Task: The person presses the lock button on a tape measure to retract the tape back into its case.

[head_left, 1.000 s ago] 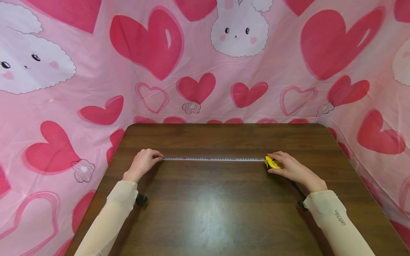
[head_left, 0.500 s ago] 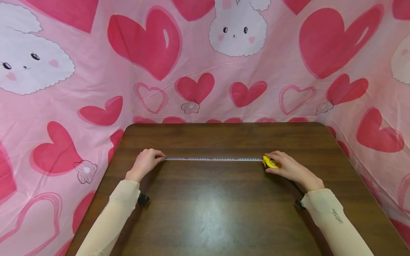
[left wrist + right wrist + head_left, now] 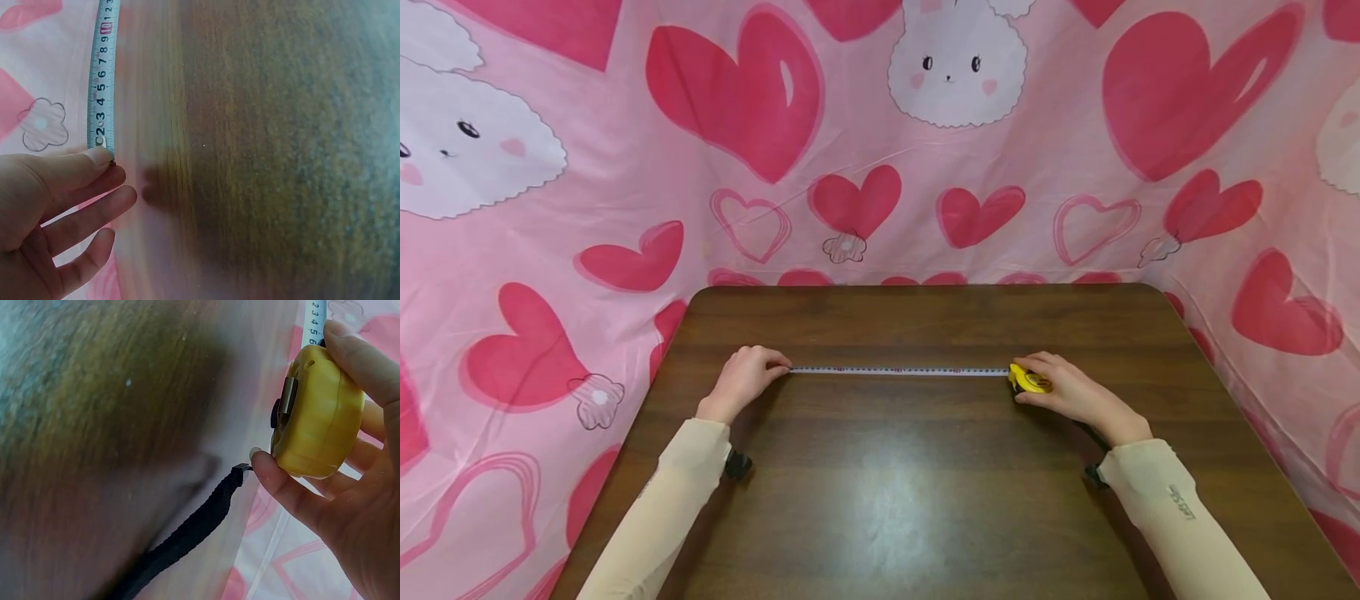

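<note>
A tape measure's white blade stretches almost level between both hands, above the table's far half. My left hand pinches its tip between thumb and fingers. In the left wrist view, small centimetre numbers on the blade start right by the thumb, and the other fingers fan out below. My right hand grips the yellow tape measure case, from whose mouth the blade emerges. The right wrist view has the thumb on top of the case near the mouth, and a black wrist strap trails from it.
Under the hands is a dark brown wooden table with rounded far corners. Pink cloth printed with hearts and rabbits hangs behind it and along both sides. A small black device sits at the left cuff.
Both hands have drawn a little closer together, the right moving left with the case and the left slightly right. The exposed stretch of blade is shorter.
</note>
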Motion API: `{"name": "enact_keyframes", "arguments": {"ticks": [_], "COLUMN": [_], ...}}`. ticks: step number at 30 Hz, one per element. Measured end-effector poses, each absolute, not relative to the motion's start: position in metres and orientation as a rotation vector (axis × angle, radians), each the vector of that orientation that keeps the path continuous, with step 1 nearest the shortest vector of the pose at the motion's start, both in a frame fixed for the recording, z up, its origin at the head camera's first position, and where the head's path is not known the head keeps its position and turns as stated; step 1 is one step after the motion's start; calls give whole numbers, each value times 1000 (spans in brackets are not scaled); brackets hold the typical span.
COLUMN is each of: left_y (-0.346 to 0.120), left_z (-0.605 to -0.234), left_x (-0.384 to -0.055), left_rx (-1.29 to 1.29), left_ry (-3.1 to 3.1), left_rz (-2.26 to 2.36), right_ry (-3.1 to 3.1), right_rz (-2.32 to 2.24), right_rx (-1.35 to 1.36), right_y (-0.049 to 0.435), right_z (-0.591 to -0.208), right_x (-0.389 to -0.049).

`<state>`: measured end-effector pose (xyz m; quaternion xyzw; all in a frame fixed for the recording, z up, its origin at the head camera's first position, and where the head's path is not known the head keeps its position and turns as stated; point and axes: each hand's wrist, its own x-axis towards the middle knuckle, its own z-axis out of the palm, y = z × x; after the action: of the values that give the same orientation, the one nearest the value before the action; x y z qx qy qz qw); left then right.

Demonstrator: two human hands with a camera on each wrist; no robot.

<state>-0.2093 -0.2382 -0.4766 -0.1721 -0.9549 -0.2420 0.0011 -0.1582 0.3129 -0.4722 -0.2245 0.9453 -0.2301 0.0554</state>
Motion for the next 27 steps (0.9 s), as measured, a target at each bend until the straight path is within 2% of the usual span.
{"name": "enact_keyframes", "arguments": {"ticks": [27], "left_y": [-229], "left_z": [-476], "left_x": [-209], "left_rx": [-585], "left_ry": [-2977], "left_rz": [-779], "right_ry": [2866], "right_rz": [-709], "right_rx": [-731], "right_y": [300], "right_z": [-472], "right_x": [-162]}}
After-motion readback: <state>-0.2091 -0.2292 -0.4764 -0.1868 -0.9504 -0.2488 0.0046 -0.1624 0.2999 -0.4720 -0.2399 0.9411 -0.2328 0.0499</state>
